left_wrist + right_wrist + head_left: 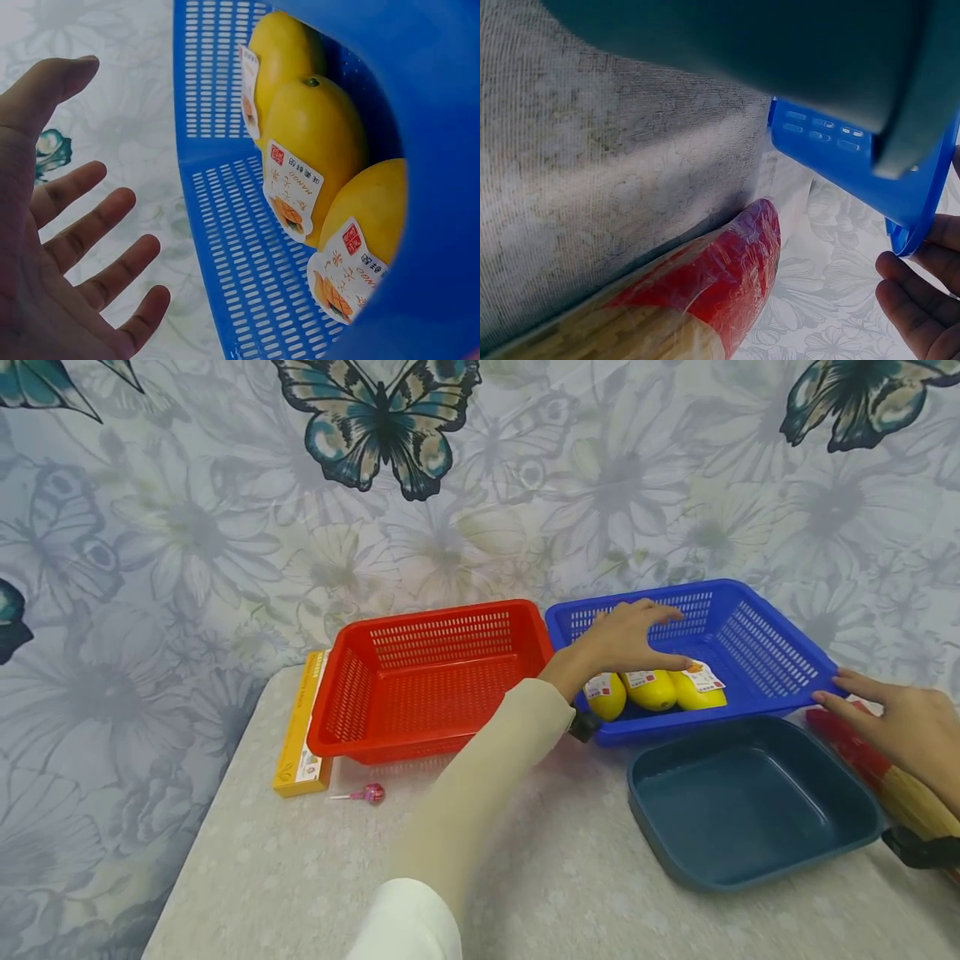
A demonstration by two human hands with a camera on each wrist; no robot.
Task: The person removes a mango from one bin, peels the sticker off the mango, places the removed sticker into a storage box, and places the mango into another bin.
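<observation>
A blue plastic basket (772, 647) with slotted walls stands at the back right. Inside it, toward its left end, lie yellow mangoes (651, 691) with white printed labels; three show in the left wrist view, one a mango (319, 142) in the middle. Over them hovers my left hand (626, 639), fingers spread and nothing held. In the left wrist view that hand (82, 247) is apart from the fruit. My right hand (911, 718) pinches the basket's right front corner; the right wrist view shows its fingers (915, 300) at the blue rim.
A red basket (431, 752) sits to the left, beside a yellow box (300, 735) and a lollipop (372, 792). In front of the blue basket is a dark teal tray (757, 802). A red-and-clear packet of pale sticks (731, 266) lies at the far right.
</observation>
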